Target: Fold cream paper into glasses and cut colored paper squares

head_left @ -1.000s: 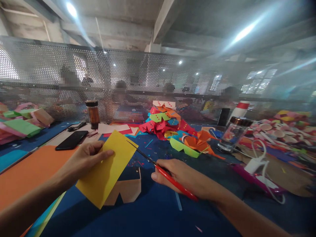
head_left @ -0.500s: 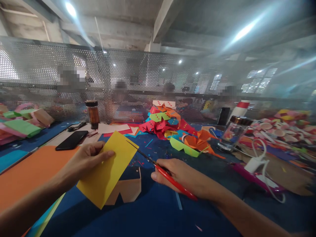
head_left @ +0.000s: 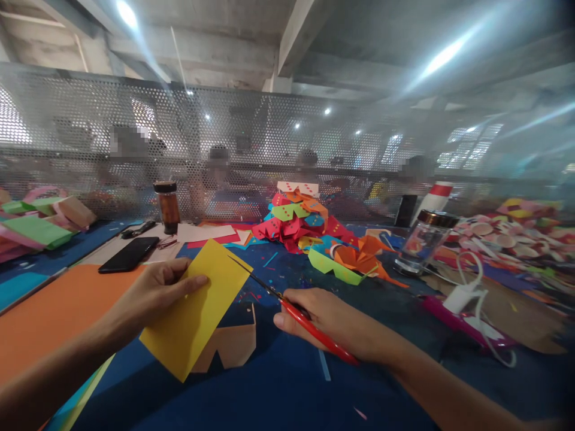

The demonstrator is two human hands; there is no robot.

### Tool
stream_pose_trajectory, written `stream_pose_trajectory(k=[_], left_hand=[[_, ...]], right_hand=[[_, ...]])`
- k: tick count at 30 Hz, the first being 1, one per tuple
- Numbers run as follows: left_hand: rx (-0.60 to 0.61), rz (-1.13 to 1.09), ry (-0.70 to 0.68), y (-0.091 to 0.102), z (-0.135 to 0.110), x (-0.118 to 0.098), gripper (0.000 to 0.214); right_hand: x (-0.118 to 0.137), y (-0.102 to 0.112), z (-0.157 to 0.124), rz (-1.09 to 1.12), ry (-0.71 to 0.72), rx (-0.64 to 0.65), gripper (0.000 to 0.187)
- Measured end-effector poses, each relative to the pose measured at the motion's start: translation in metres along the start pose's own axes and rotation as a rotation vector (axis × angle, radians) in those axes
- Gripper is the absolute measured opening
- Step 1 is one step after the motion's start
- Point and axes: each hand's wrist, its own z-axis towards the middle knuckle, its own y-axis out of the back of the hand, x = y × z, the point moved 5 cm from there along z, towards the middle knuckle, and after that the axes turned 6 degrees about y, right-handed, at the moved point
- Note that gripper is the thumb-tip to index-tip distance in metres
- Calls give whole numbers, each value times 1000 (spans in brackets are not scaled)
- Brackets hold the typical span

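Observation:
My left hand point(head_left: 173, 287) pinches a sheet of yellow paper point(head_left: 202, 317) near its upper left side, holding it tilted above the table. In my right hand point(head_left: 314, 314) is a pair of red-handled scissors point(head_left: 309, 329), whose dark blades reach across the paper's upper right corner. How far the blades are parted is hard to make out. Below the yellow paper, partly covered by it, lies a tan paper mask shape point(head_left: 233, 347) with a notch in its lower edge.
Cut paper masks point(head_left: 291, 218) are heaped at the back centre, a green one point(head_left: 336, 267) nearer. A black phone point(head_left: 129, 254), a brown-filled jar point(head_left: 168, 209) and orange paper point(head_left: 67, 317) are left. A clear bottle point(head_left: 415, 245) and a purple case with white cable point(head_left: 462, 320) stand right.
Both hands, the yellow paper and the scissors hold nearly the same place. The whole view has shifted only very slightly.

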Motion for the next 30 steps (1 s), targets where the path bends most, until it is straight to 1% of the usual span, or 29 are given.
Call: stream_pose_trajectory(k=[5,18,25,30], left_hand=[[-28,23,-40,0,0,-4,34],[10,-2,-7,-2,0,-3,36],[-6,19,-31,-1,0,-4,33],[-13,29,-49,1,3,-1,34]], right_hand=[[-1,-1,0,-4,-16,12,32],[-3,-3,1,-20,6,-10,31],[-4,-3,1,-25,3,5,30],[-6,-4,2,-32,17,-8,31]])
